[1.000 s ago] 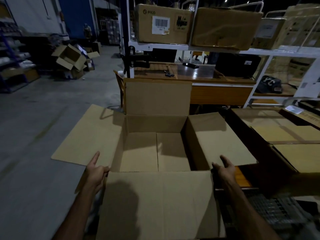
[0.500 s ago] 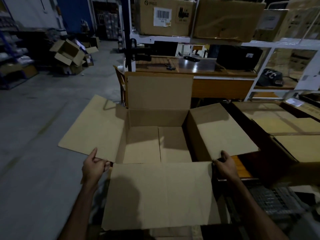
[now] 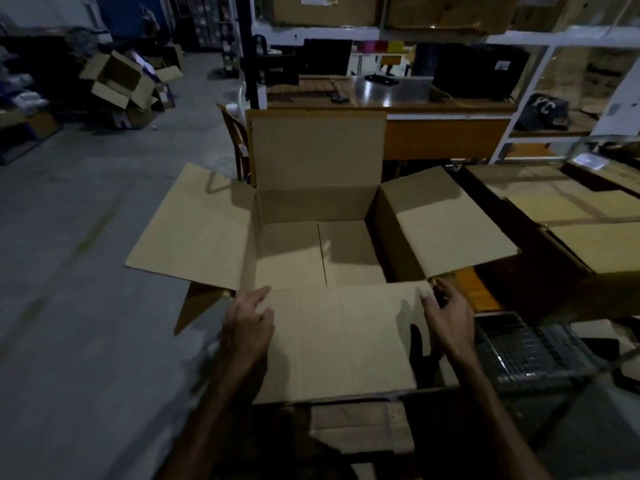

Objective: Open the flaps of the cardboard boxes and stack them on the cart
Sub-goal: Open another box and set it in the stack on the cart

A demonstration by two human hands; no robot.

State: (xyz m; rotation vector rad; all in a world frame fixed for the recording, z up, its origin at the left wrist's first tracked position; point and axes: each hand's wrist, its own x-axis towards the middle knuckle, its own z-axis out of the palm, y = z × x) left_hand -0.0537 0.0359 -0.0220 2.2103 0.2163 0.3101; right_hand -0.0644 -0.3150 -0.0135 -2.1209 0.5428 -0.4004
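Observation:
An open cardboard box (image 3: 320, 251) stands in front of me, empty inside, with all its flaps spread. The far flap stands upright, the left and right flaps lie out sideways, and the near flap (image 3: 343, 341) folds down toward me. My left hand (image 3: 249, 320) rests flat on the near flap's left top corner, fingers apart. At the flap's right top corner my right hand (image 3: 446, 313) curls its fingers over the edge. To the right lie other opened boxes (image 3: 568, 209), and a wire-mesh cart deck (image 3: 526, 351) shows below them.
A wooden desk (image 3: 446, 133) and a chair (image 3: 235, 140) stand right behind the box. White shelving with more boxes (image 3: 446, 12) rises above. A pile of opened cartons (image 3: 117, 81) sits far left on the bare concrete floor (image 3: 69, 271).
Both hands moved from the sides of the box inward onto the near flap's top corners. The view shifted closer to the box and downward.

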